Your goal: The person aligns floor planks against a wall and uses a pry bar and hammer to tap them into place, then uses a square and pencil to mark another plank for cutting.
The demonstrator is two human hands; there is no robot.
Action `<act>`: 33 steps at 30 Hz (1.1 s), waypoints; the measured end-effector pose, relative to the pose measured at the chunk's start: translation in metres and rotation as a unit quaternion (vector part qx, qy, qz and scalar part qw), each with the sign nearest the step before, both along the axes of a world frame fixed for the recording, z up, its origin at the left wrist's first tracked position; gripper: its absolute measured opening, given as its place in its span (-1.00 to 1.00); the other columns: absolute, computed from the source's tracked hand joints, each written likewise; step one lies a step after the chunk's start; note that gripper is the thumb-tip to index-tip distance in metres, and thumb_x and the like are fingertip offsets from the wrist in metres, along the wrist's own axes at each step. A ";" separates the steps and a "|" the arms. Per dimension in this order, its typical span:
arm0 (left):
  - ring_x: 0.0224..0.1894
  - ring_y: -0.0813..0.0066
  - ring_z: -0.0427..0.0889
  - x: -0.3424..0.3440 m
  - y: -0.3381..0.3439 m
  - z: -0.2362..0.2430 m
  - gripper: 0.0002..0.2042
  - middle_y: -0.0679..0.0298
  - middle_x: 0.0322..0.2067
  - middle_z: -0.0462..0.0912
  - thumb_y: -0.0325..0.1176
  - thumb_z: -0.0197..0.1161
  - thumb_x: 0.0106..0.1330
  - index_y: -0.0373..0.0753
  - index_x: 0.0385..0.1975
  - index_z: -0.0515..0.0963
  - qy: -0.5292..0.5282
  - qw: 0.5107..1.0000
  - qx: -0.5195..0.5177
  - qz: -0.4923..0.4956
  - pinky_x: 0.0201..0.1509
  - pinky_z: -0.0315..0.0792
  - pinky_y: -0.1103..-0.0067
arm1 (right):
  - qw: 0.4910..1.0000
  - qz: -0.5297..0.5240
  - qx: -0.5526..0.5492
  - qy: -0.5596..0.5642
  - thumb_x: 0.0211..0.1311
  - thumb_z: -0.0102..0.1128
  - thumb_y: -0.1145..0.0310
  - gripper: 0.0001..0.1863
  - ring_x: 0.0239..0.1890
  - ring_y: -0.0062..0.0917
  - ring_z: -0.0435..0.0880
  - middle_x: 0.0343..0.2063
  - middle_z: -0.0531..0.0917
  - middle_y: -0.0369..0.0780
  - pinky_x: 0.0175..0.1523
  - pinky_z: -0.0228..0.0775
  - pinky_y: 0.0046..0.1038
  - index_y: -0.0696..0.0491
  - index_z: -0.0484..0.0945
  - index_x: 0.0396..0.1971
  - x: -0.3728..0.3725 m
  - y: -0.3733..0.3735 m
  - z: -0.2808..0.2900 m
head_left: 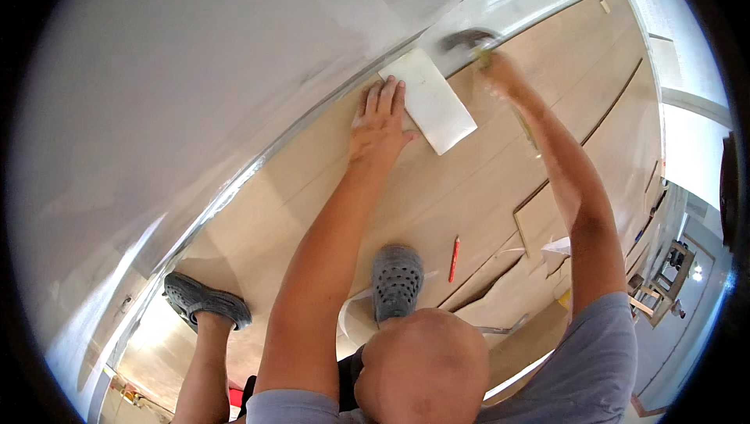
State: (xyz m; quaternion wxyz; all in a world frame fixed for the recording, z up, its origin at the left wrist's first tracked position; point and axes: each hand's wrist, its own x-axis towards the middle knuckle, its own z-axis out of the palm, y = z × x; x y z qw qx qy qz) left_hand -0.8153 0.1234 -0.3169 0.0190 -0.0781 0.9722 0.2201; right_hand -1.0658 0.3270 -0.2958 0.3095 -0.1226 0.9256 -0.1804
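Observation:
My left hand (pixel 380 121) lies flat on the light wooden floor planks (pixel 437 189), fingers spread, its fingertips touching the edge of a white rectangular block (pixel 432 100) set against the wall. My right hand (pixel 500 72) is blurred with motion and grips a hammer (pixel 467 39), whose dark head hangs just past the far end of the white block, close to the wall (pixel 234 57).
A red pencil (pixel 454 258) lies on the planks near my grey perforated shoe (pixel 396 280). My other shoe (pixel 205 300) rests by the wall at left. Loose plank pieces and torn white underlay (pixel 539 256) lie at right. A doorway and wooden stand (pixel 660 279) are at far right.

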 end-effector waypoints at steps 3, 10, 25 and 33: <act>0.47 0.18 0.12 -0.001 0.003 -0.001 -0.02 0.23 0.45 0.11 0.06 0.49 0.10 -0.21 0.48 0.15 -0.011 1.000 0.012 0.003 0.59 0.07 0.31 | 0.996 0.076 0.035 -0.005 0.19 0.18 0.37 -0.69 -0.54 -0.24 0.70 -0.50 0.66 -0.01 -0.48 0.52 -0.20 0.24 0.50 -0.13 0.019 -0.021 0.021; 0.48 0.20 0.11 -0.001 0.002 0.000 -0.01 0.26 0.45 0.10 0.06 0.49 0.10 -0.17 0.49 0.12 -0.005 1.000 0.023 0.003 0.58 0.11 0.30 | 0.999 0.009 0.043 0.011 0.23 0.19 0.34 -0.72 -0.71 -0.45 0.54 -0.61 0.55 -0.15 -0.69 0.37 -0.32 0.17 0.47 -0.12 -0.014 -0.001 0.019; 0.51 0.15 0.04 -0.002 0.000 0.005 0.01 0.23 0.47 0.06 0.07 0.48 0.13 -0.20 0.51 0.07 -0.012 1.000 0.009 -0.002 0.58 0.11 0.29 | 0.989 0.141 0.034 0.031 0.20 0.18 0.34 -0.78 -0.68 -0.53 0.53 -0.61 0.51 -0.23 -0.67 0.36 -0.42 0.14 0.47 -0.23 0.003 -0.007 0.009; 0.58 -0.01 -0.09 -0.007 -0.033 -0.021 -0.07 0.11 0.53 0.04 0.02 0.37 0.17 -0.16 0.51 0.09 -0.062 0.985 0.114 0.109 0.54 0.00 0.04 | 0.982 0.176 -0.070 0.018 0.40 0.19 0.20 -0.52 -0.29 -0.45 0.60 -0.24 0.67 -0.20 -0.23 0.48 -0.34 0.15 0.49 0.21 -0.022 -0.044 -0.034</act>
